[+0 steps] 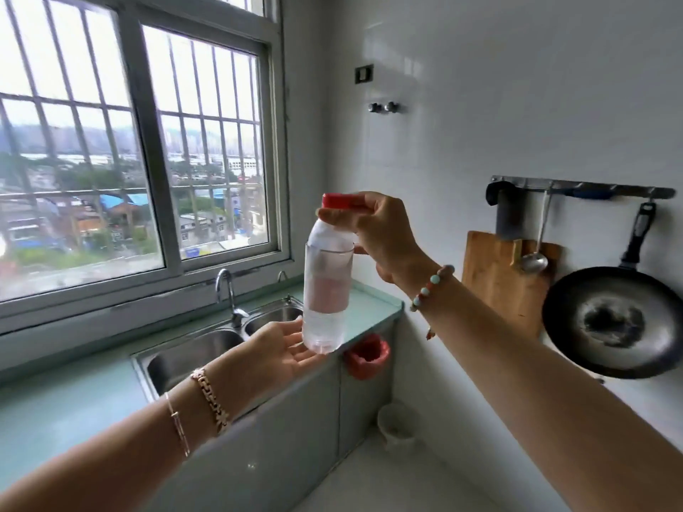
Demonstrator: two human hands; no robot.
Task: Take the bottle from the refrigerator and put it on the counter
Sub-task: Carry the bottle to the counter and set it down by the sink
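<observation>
A clear plastic bottle (327, 286) with a red cap and a pale pink label hangs upright in the air in front of the counter. My right hand (380, 234) grips it at the cap and neck from the right. Under the bottle's base lies my left hand (281, 345), palm up with fingers spread, touching or almost touching the bottom. The pale green counter (373, 304) runs below the window, behind and beneath the bottle. No refrigerator is in view.
A double steel sink (196, 349) with a tap (227, 290) is set in the counter. On the right wall hang a black pan (613, 323), a wooden board (499, 282) and a ladle (536, 253). A red bag (366, 356) hangs on the cabinet; a white bowl (399, 423) stands on the floor.
</observation>
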